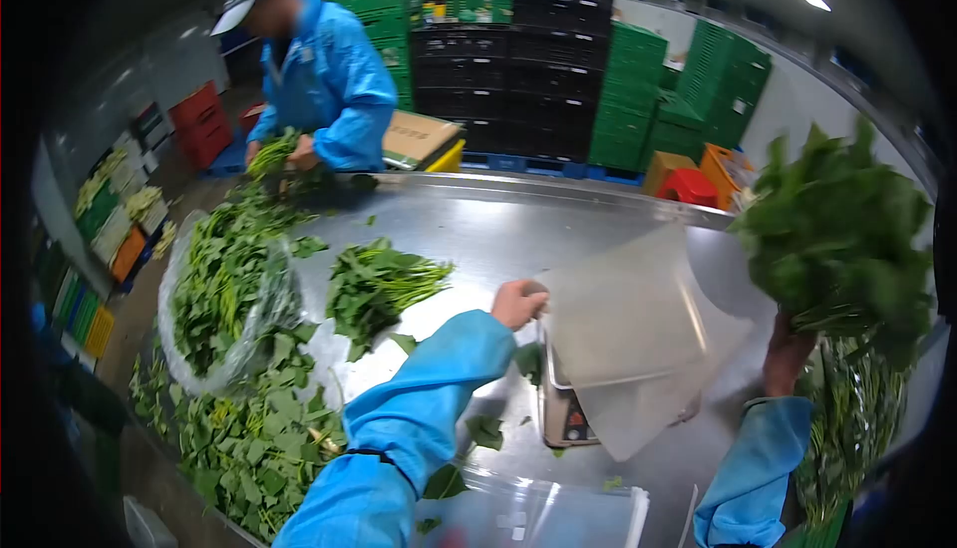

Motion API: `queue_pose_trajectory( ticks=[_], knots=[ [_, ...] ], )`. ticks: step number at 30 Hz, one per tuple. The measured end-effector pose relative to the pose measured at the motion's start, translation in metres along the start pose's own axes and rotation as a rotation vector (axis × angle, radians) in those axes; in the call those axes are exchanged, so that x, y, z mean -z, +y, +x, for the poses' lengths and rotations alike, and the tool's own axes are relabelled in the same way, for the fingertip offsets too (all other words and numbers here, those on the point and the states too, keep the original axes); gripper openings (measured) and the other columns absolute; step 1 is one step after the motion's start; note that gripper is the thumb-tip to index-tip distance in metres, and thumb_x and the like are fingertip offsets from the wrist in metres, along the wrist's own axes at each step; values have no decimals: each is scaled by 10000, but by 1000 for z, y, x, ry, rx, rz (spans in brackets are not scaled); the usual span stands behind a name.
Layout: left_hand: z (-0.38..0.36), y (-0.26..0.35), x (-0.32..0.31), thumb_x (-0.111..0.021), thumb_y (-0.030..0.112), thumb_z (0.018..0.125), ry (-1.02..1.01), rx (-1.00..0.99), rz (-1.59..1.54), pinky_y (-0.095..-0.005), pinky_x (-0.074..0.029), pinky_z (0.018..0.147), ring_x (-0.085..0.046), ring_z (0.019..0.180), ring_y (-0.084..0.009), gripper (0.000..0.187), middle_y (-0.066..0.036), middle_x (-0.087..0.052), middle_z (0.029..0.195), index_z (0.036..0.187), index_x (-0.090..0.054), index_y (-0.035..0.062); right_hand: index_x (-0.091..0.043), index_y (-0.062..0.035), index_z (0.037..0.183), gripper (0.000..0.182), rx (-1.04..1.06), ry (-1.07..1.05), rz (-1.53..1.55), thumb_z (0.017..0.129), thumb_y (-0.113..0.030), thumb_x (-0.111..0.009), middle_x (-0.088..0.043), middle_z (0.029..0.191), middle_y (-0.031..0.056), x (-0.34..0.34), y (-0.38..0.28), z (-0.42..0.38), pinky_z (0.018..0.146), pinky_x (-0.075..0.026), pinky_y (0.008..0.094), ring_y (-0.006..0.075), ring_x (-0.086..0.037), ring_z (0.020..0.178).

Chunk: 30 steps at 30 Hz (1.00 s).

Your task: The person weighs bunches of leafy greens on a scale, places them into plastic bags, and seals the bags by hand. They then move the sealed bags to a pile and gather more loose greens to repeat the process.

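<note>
- Greens on the far left: one clear bag [289,284] stuffed full, plus one loose heap [259,448] by it, way too many stems to count
- one co-worker [344,89] in blue across the tabletop [478,214], gripping more greens
- one small bunch [364,284] lying flat, stems pointing toward my left hand [520,304]
- that hand's fingers are closed on the edge of one translucent plastic sheet [628,309], kinda cloudy and creased, draped over one scale [566,418]
- right hand [786,349] is wrapped round the stems of one big leafy bunch [837,234], dark green, bit blurry, leaves up above the fist, well apart from the left
- wrapped greens [857,418] just beside that, can't tell how many packs
</note>
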<state>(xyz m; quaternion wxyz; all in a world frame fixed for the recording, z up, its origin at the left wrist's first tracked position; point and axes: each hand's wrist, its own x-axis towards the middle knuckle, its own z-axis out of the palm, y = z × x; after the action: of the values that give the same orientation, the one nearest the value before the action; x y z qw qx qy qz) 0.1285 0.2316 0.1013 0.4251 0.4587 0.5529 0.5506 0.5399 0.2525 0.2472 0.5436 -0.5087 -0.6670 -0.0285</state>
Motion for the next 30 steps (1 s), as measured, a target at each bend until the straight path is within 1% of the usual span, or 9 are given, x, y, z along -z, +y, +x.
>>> queue_pose_trajectory(
  ticks=[3, 4, 6, 7, 12, 13, 16, 21, 30],
  knots=[
    [6, -4, 0, -677, 131, 762, 46, 112, -165, -241, -427, 429, -575, 522, -125, 446, -111, -641, 700, 1146, -491, 2, -548, 28, 1043, 251, 350, -227, -249, 849, -130, -543, -573, 874, 232, -71, 50, -35, 705, -441, 413, 363, -544, 776],
    [5, -5, 0, -683, 133, 757, 77, 157, -195, -245, -434, 442, -579, 533, -136, 518, -115, -642, 716, 1197, -437, 11, -551, 14, 1058, 256, 99, -396, -413, 841, -121, -529, -560, 826, 209, -100, 57, -59, 679, -436, 418, 358, -541, 756],
    [4, -11, 1, -696, 145, 746, 133, 199, -251, -257, -451, 479, -590, 572, -158, 647, -128, -644, 772, 1277, -345, 29, -561, -2, 1075, 292, 186, -591, -619, 810, -113, -513, -535, 754, 167, -127, 51, -102, 644, -425, 415, 335, -537, 730],
    [-3, -13, 3, -705, 154, 739, 161, 198, -276, -265, -462, 504, -597, 600, -169, 702, -136, -645, 812, 1307, -308, 39, -567, -3, 1077, 317, 530, -610, -649, 786, -116, -513, -523, 730, 149, -133, 39, -113, 635, -420, 407, 318, -537, 725],
    [-70, -44, 42, -659, 264, 783, 50, 157, -191, -318, -470, 701, -579, 819, -176, 713, -144, -609, 1015, 1349, -273, 66, -567, 20, 929, 199, 557, -898, -726, 757, -72, -526, -566, 814, 155, -126, 24, -100, 650, -409, 397, 301, -552, 778],
    [-90, -47, 55, -647, 255, 794, 59, 172, -175, -303, -466, 688, -578, 807, -175, 645, -133, -608, 1000, 1324, -335, 63, -576, -11, 809, 107, 519, -907, -785, 780, -83, -502, -575, 777, 123, -122, 8, -95, 641, -415, 394, 282, -567, 754],
    [-149, -73, 108, -625, 160, 814, 129, 189, -218, -222, -447, 595, -574, 748, -128, 381, -103, -611, 886, 1121, -517, -38, -544, 11, 1008, 277, 553, -814, -818, 762, -106, -497, -600, 792, 124, -119, 12, -98, 672, -425, 398, 268, -587, 773],
    [-243, -36, 190, -619, 117, 786, 482, 190, -70, -234, -432, 511, -554, 563, -123, 143, -62, -584, 628, 763, -585, -19, -421, 3, 1215, 769, 239, -1114, -809, 618, -346, -755, -564, 1060, 160, -92, -35, -76, 845, -371, 441, 307, -521, 1001],
    [-331, -30, 258, -605, 77, 780, 610, 164, 34, -237, -445, 541, -563, 584, -112, 99, -63, -614, 676, 800, -612, -19, -547, 2, 925, 314, 268, -1023, -497, 760, -251, -634, -581, 985, 174, -57, -138, -57, 822, -410, 453, 336, -541, 966]
  ],
)
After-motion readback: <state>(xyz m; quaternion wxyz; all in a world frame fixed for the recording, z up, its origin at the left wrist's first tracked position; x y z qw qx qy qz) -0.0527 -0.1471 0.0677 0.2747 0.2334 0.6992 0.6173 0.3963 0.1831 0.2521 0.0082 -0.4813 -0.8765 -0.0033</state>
